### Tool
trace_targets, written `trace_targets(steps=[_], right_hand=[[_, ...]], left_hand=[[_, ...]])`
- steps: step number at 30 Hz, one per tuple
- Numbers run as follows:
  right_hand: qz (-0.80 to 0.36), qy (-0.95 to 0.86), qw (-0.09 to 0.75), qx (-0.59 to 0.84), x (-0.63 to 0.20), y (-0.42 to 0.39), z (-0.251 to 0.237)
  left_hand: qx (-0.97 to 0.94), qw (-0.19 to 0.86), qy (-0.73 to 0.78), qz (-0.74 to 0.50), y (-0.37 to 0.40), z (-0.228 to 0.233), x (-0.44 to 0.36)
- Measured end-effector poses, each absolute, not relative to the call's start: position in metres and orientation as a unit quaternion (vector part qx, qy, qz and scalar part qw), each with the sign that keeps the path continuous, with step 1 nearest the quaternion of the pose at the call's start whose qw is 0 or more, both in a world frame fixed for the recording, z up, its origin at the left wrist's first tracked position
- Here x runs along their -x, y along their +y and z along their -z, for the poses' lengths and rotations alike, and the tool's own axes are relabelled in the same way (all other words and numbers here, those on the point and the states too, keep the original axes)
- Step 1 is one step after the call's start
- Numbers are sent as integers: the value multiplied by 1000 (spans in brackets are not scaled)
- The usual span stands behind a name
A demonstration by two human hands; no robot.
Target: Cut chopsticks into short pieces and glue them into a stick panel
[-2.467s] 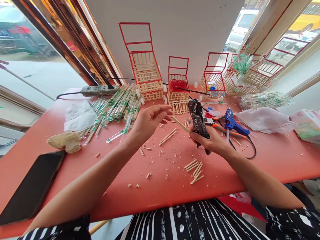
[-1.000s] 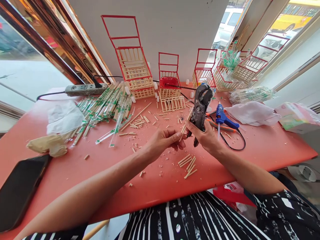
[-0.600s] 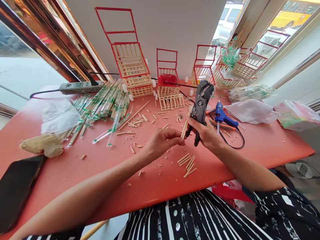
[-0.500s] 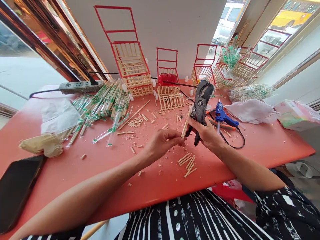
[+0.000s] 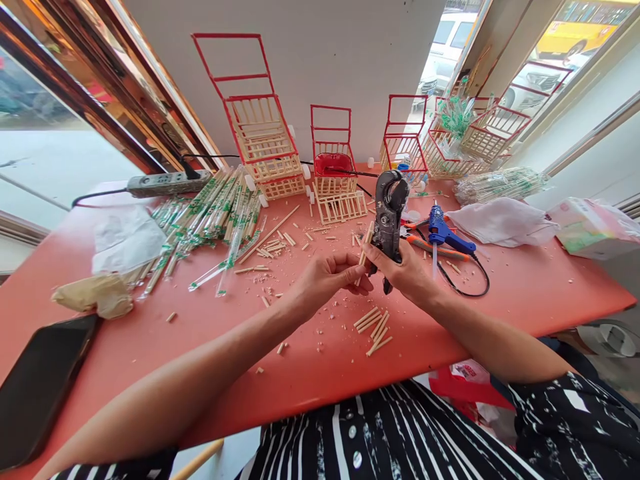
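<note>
My right hand (image 5: 407, 273) grips black metal cutting pliers (image 5: 388, 212) upright above the red table (image 5: 525, 293). My left hand (image 5: 327, 280) pinches the lower end of short wooden sticks (image 5: 365, 244) held right beside the pliers. The two hands touch at the fingertips. A small pile of cut sticks (image 5: 374, 327) lies on the table just below them.
A heap of wrapped chopsticks (image 5: 215, 210) lies at left, near a power strip (image 5: 167, 183). Stick-built carts with red frames (image 5: 260, 140) line the back. A blue glue gun (image 5: 443, 230), white cloth (image 5: 503, 220), a phone (image 5: 40, 380) and crumpled paper (image 5: 95, 293) lie around.
My left hand came in from an open reach and took hold of the sticks beside the pliers. The pliers stood up, then tilted a little left and down.
</note>
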State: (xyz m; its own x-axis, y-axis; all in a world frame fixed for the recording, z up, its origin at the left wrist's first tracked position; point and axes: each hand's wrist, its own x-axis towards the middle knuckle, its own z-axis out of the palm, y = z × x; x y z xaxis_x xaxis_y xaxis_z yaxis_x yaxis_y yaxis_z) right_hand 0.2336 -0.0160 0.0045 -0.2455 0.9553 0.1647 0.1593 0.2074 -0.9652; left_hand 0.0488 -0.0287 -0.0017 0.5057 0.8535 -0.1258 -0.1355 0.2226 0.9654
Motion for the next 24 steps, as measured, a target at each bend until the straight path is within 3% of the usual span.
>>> trace_targets(steps=[18,24], right_hand=[[-460,-606,466,452,-239,-9,-9],[-511,-624,360,468,-241,-8,-16]], left_hand=[[-519,671,412,-332,-55,3,-26],[-484,687,391,-376,-58,12,-8]])
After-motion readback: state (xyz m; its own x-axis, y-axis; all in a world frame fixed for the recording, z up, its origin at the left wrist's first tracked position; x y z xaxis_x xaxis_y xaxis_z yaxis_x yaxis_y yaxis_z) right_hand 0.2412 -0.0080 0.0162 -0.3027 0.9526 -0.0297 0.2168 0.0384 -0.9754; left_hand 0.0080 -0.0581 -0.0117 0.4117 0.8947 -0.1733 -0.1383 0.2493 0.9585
